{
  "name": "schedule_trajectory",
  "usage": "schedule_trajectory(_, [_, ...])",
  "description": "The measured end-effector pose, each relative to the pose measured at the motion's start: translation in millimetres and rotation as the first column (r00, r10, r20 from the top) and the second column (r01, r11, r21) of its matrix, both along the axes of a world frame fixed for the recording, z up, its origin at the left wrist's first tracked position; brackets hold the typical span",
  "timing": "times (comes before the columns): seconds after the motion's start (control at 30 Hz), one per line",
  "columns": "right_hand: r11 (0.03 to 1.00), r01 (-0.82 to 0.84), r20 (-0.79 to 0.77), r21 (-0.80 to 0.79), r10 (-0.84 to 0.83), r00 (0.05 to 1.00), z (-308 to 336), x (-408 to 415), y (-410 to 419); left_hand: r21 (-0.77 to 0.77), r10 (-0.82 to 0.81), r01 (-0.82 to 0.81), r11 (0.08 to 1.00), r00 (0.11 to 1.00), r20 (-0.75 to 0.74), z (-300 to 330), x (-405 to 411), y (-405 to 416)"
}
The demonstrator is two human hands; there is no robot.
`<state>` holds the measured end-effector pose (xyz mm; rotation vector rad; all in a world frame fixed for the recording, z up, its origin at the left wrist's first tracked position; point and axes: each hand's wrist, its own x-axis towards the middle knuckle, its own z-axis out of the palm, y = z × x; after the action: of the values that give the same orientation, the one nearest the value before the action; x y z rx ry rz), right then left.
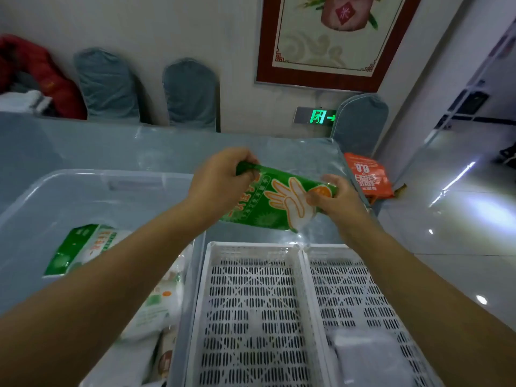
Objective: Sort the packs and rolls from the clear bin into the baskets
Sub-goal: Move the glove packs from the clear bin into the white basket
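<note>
Head view: both hands' fingers [245, 174] pinch a flat, glossy green pack [275, 201] above perforated white baskets [252, 303].

— What's behind the table at your twelve o'clock?
— A pale wall [167, 29] with three grey-blue chairs [107, 85], a red-framed picture [329, 40] and a lit green exit sign [318, 115].
— At three o'clock?
— Glossy tiled floor [460, 219] reflecting lights.

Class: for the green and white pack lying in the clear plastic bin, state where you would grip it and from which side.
Grip the green and white pack across its long edges, coming from above: the clear plastic bin is open on top, and the pack lies flat there, apart from both hands.
</note>
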<state>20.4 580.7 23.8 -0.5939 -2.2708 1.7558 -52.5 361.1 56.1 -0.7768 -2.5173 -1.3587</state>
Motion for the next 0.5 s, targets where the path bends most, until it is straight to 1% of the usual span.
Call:
schedule_trajectory(0.03, [0.999,-0.034,0.000,-0.010,0.034,0.999,-8.6,1.3,7.6,-0.029,0.002,0.000,1.000,0.999,0.052,-10.5,-0.5,5.8])
schedule_trajectory(0.07, [0.998,-0.062,0.002,0.021,0.062,0.998,-15.9,2.6,13.5,-0.063,-0.002,0.008,0.998,0.995,0.101,-20.1,-0.6,9.9])
schedule_trajectory(0.1, [0.993,-0.091,0.023,0.072,0.090,0.996,-24.2,3.0,19.0,-0.116,-0.011,0.027,0.993,0.990,0.142,-29.5,-0.5,12.3])
schedule_trajectory(0.13, [0.985,-0.128,0.061,0.117,0.122,0.991,-32.8,3.6,23.6,-0.209,-0.021,0.053,0.977,0.988,0.153,-38.0,-0.5,12.5])
schedule_trajectory(0.2, [0.956,-0.224,0.159,0.188,0.195,0.968,-50.4,4.2,29.0,-0.456,-0.041,0.068,0.887,0.997,0.069,-52.1,-0.5,9.5])
schedule_trajectory(0.27, [0.928,-0.303,0.241,0.216,0.250,0.938,-69.2,3.9,29.1,-0.623,-0.075,0.031,0.782,0.996,-0.045,-61.6,-0.9,5.0])
schedule_trajectory(0.33, [0.913,-0.350,0.292,0.211,0.282,0.914,-85.2,1.9,24.1,-0.722,-0.107,-0.001,0.692,0.989,-0.104,-67.1,-2.7,1.5])
schedule_trajectory(0.4, [0.906,-0.386,0.310,0.173,0.321,0.895,-99.1,-3.3,18.7,-0.799,-0.126,-0.031,0.601,0.983,-0.133,-69.8,-6.4,-1.1])
schedule_trajectory(0.47, [0.886,-0.429,0.343,0.179,0.352,0.871,-110.0,-11.4,14.4,-0.839,-0.143,-0.057,0.541,0.977,-0.158,-70.3,-9.5,-4.6])
schedule_trajectory(0.5, [0.870,-0.446,0.362,0.211,0.354,0.862,-115.5,-17.0,12.4,-0.844,-0.148,-0.069,0.532,0.974,-0.174,-70.6,-10.4,-6.4])
